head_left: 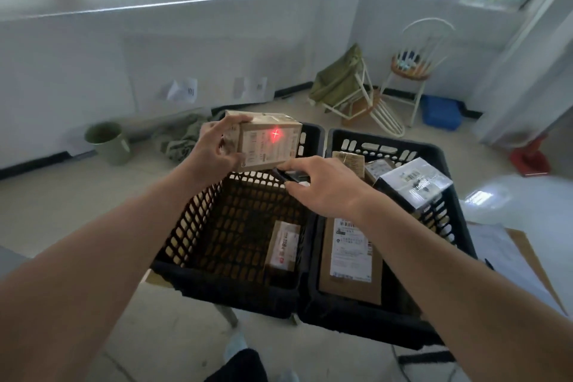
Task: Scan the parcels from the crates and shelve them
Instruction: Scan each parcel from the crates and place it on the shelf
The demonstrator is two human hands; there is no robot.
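Gripping a box (263, 141) in my left hand (217, 149), raised above the left crate (192, 270); my right hand (322, 186) pinches the scanner (290, 176) just below it. Red cross sits on the label, which faces me, long axis running left-right.

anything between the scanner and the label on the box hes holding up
Nothing visible. The right hand aims the scanner just below the small cardboard box gripped by the left hand, and the red aiming cross lands on its label unobstructed.
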